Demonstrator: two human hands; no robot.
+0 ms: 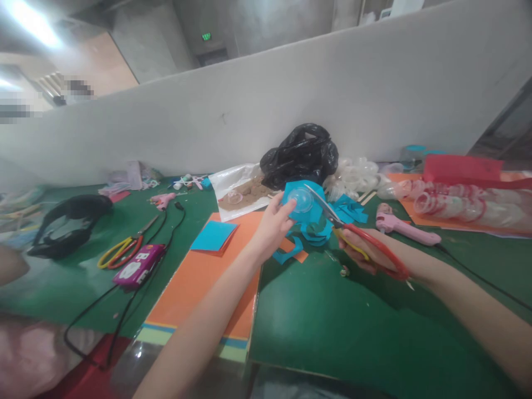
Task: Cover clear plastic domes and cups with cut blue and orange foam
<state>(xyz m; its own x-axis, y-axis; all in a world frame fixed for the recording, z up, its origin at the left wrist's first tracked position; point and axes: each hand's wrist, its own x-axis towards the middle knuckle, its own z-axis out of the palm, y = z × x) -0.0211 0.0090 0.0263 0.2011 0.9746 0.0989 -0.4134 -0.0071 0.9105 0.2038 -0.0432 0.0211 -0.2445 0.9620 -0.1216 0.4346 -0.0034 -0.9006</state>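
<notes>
Above the green tabletop (320, 321), the left hand (272, 227) pinches a clear plastic cup (300, 199) amid blue paper, and the right hand (357, 249) grips red-handled scissors (368, 244). Orange card (199, 282), a pink glue gun (403, 227) and a black plastic bag (299, 158) lie before a white partition wall (249, 105).

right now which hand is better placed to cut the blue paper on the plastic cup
Probably the right hand: it holds the red scissors with the blades at the blue paper, while the left hand is busy gripping the plastic cup.
</notes>
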